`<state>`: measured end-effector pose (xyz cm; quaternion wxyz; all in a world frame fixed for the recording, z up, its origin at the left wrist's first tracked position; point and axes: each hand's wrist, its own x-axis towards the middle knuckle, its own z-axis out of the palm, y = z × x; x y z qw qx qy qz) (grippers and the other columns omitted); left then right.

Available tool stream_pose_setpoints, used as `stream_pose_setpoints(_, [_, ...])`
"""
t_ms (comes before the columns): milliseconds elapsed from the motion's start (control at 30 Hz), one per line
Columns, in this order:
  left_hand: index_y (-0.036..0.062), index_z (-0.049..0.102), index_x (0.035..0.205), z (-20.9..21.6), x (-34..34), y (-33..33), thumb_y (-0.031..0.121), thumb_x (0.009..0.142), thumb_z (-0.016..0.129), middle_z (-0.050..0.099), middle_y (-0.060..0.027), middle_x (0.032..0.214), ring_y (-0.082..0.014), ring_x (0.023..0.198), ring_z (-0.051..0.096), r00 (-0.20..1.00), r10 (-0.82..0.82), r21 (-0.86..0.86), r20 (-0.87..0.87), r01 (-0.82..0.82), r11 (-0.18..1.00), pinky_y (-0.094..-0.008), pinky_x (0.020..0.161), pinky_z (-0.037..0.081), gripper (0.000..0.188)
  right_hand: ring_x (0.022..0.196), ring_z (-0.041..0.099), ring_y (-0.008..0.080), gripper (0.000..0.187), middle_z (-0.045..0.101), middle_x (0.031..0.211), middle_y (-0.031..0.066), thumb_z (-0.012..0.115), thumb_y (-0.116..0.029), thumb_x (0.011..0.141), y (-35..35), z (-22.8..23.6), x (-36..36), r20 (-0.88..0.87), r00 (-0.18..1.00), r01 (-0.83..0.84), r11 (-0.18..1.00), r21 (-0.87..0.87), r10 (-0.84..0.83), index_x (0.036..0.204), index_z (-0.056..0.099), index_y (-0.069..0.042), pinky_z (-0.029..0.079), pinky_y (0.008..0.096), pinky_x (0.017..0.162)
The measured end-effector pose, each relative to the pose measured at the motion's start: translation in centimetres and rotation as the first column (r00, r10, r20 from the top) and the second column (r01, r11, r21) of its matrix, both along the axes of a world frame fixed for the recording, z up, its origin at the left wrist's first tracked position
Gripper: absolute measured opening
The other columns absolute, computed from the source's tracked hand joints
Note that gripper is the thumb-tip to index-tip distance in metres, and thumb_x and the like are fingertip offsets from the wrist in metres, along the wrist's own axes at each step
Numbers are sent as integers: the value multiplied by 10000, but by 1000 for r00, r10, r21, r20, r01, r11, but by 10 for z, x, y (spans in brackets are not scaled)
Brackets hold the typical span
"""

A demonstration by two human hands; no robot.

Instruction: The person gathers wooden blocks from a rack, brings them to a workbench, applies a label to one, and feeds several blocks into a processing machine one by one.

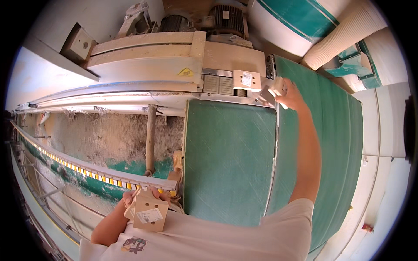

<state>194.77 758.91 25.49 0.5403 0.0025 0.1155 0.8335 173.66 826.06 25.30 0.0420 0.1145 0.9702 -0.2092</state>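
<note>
Left hand (160,195), near left — fingers clamped round tan, drilled wooden blocks (152,206), presumably held bodyward for steadiness. Right hand (294,95), far right — fingers clamped on pale, rectangular wooden block (277,86) beside silver metal track (256,99).

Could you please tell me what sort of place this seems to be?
Probably a factory or workshop, perhaps for woodworking: I can see a finned motor, a thick ribbed hose, and a drilled, labelled tan block.
</note>
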Motion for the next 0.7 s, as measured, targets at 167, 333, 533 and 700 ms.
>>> stream_pose_setpoints(167, [52, 586, 1369, 7, 0, -8, 368, 714, 824, 469, -380, 1405, -535, 1264, 526, 990, -52, 0, 131, 53, 999, -576, 1045, 445, 765, 1310, 557, 398, 941, 547, 1405, 198, 877, -243, 635, -97, 17, -47, -4, 924, -371, 897, 240, 383, 1479, 484, -108, 477, 490, 1091])
stream_pose_setpoints(333, [47, 515, 1449, 13, 1, -10, 430, 665, 885, 486, -298, 1445, -422, 1404, 474, 994, -93, 157, 53, 83, 984, -523, 1137, 411, 947, 1380, 513, 402, 1107, 511, 1480, 199, 931, -274, 595, -125, 14, -62, 265, 892, -439, 840, 319, 366, 1552, 394, -130, 443, 525, 1141])
stream_pose_setpoints(533, [27, 469, 1473, 7, -12, -52, 392, 705, 874, 521, -273, 1418, -407, 1356, 538, 989, -27, 115, 143, 11, 993, -511, 1113, 478, 942, 1398, 488, 375, 1085, 468, 1501, 233, 855, -172, 640, -71, -32, 10, -64, 979, -202, 955, -215, 193, 1588, 342, -48, 436, 457, 1143])
stream_pose_setpoints(700, [10, 430, 1494, -9, -11, -82, 360, 738, 865, 550, -253, 1395, -393, 1317, 591, 944, 147, 108, 296, -187, 976, -500, 1092, 534, 940, 1295, 579, 314, 930, 503, 1459, 179, 785, 13, 724, -254, 54, 83, -65, 964, -265, 896, -357, 259, 1557, 374, -41, 508, 402, 1075])
